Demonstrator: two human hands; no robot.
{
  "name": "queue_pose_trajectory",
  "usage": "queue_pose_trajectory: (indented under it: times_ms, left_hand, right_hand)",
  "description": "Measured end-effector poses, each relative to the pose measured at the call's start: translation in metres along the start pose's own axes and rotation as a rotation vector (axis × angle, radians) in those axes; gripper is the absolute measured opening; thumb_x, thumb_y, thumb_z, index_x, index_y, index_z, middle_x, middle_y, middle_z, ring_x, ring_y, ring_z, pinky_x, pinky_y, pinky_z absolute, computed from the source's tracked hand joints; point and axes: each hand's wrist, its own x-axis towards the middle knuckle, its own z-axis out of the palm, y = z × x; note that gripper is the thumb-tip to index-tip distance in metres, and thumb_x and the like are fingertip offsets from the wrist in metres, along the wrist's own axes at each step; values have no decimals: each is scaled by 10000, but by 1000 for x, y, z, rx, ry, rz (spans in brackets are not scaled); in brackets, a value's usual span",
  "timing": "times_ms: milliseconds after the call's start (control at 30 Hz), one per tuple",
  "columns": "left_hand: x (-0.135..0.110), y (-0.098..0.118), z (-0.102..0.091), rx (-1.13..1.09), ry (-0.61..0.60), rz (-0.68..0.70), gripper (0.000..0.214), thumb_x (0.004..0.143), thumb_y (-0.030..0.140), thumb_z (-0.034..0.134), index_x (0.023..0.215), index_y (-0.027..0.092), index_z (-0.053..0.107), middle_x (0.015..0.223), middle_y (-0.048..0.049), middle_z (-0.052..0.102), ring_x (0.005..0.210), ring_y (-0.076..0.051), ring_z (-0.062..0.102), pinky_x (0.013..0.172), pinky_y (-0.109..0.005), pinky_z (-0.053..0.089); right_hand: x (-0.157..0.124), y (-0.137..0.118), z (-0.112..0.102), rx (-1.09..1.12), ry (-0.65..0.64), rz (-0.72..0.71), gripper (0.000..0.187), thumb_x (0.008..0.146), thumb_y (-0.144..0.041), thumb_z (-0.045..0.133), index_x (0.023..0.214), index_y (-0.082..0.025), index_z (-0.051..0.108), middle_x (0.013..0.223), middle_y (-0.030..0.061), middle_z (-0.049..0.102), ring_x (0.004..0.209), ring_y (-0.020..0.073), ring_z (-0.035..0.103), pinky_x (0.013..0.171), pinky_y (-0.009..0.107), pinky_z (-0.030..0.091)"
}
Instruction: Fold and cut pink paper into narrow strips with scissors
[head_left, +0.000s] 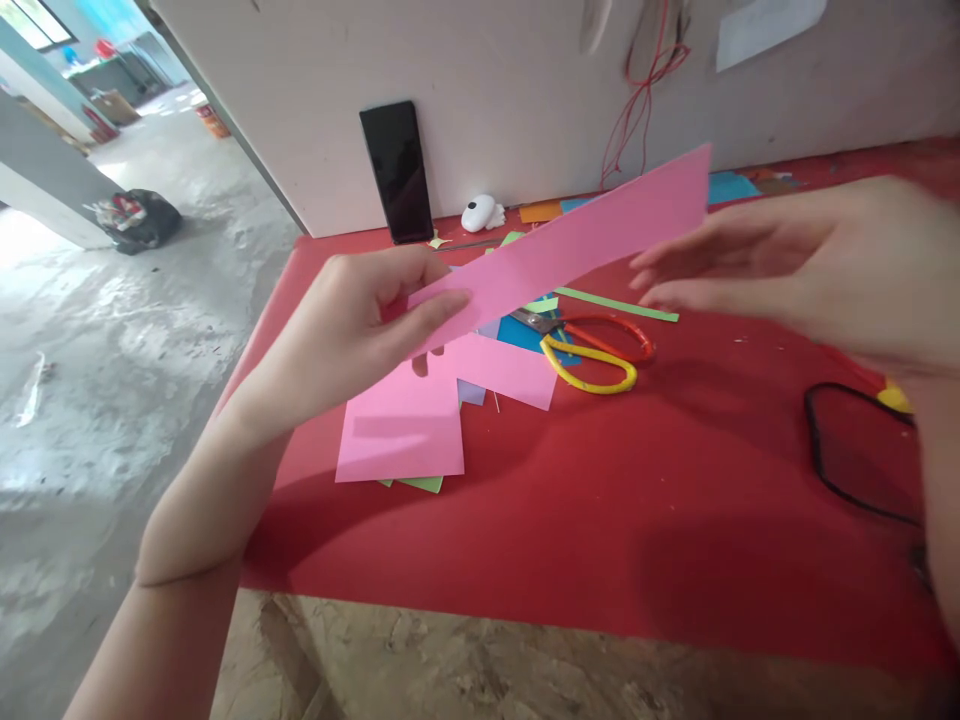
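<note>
A pink strip of paper (570,243) is held in the air, slanting up to the right. My left hand (375,320) pinches its lower left end between thumb and fingers. Close to the strip's right end is my right hand (795,255), slightly blurred, with fingers stretched out and nothing visible in them. Scissors (596,350) with one red and one yellow handle loop lie on the table below the strip, their blades partly covered. More pink paper (405,430) lies beneath my left hand, on top of green and purple pieces.
The red table (525,530) stands against a pale board. A black phone (397,172) leans there, beside a small white object (482,213). A thin green strip (619,303) lies behind the scissors. At right is a black cord loop (814,450); red string (645,90) hangs behind.
</note>
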Motion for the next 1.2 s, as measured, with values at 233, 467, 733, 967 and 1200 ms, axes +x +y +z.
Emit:
queue_pose_trajectory:
  times_ms: [233,467,733,967,1200]
  left_hand:
    - [4,0,25,-397,-316,-129,146,954,259,494,858,182,573,645,32,695,579,-109,703,565,-195,545]
    - [5,3,36,-438,-432,-181,301,973,301,472,712,171,546,600,46,663,499,-62,641,523,-159,503]
    - [4,0,34,-366,-463,-213,389,983,365,429,640,186,462,508,53,565,472,-74,576,509,-203,463]
    - [5,-2,38,-351,-433,-237,472,910,582,484,642,202,403,500,66,422,410,-53,392,411,-220,326]
    - [5,0,36,-374,-504,-196,469,847,626,559,694,204,423,522,76,378,420,-56,381,384,-228,281]
  right_hand:
    - [-17,-24,51,578,-264,-12,150,808,-314,717,726,-189,708,662,-8,702,549,80,630,530,196,504]
    - [-28,-27,69,547,-226,85,233,790,-360,726,632,-207,645,505,-37,550,461,80,504,453,227,421]
    - [-3,-22,45,673,61,162,378,936,-352,472,649,-258,699,654,28,606,521,142,467,428,286,326]
    - [-6,-24,41,667,-129,52,323,726,-542,696,857,-247,697,608,-31,547,459,112,457,393,266,312]
    - [-11,-20,55,630,-314,-36,145,680,-158,754,744,-256,668,755,-56,666,706,99,629,607,205,505]
